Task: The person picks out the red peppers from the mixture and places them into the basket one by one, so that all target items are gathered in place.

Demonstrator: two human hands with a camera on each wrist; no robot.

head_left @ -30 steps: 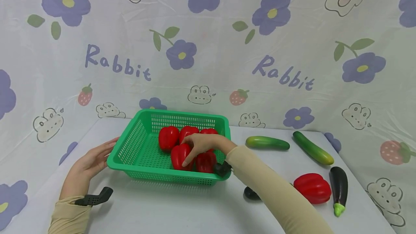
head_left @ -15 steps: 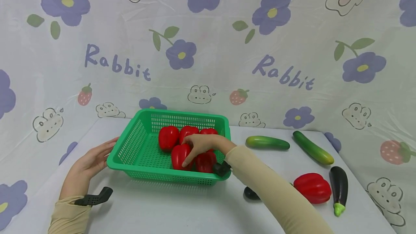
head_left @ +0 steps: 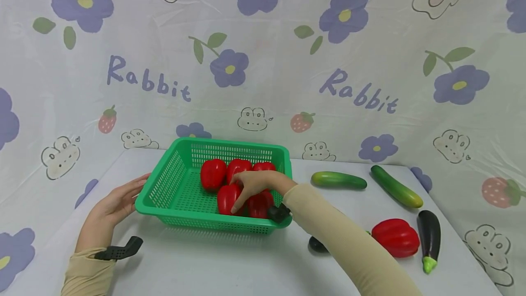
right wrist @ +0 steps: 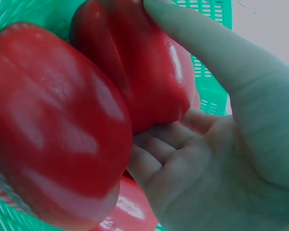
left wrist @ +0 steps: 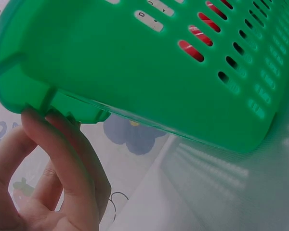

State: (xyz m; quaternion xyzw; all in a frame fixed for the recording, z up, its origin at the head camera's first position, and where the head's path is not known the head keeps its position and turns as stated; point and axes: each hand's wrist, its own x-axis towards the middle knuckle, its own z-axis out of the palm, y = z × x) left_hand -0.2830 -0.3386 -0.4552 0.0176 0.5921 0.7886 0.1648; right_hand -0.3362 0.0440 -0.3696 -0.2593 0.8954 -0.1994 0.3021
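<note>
My right hand (head_left: 250,185) is inside the green plastic basket (head_left: 209,222), gripping a red bell pepper (head_left: 227,199), thumb in front and fingers behind. In the right wrist view, the thumb lies along this bell pepper (right wrist: 139,62), and a larger-looking red bell pepper (right wrist: 53,125) sits beside it. Several other red bell peppers (head_left: 213,175) fill the basket's middle and right. At the basket's left end, my left hand (head_left: 119,201) holds the rim. Its bent fingers (left wrist: 62,154) meet the rim's underside in the left wrist view.
Right of the basket lie two green cucumbers (head_left: 339,180), a red bell pepper (head_left: 395,238) and a dark eggplant (head_left: 429,239). Another dark, rounded thing (head_left: 318,245) is partly hidden by my right sleeve (head_left: 341,236). A patterned cloth (head_left: 263,58) hangs behind the white table (head_left: 197,264).
My right hand and the bell pepper in it have shifted very slightly to the right within the basket. The left hand and basket stay in place.
</note>
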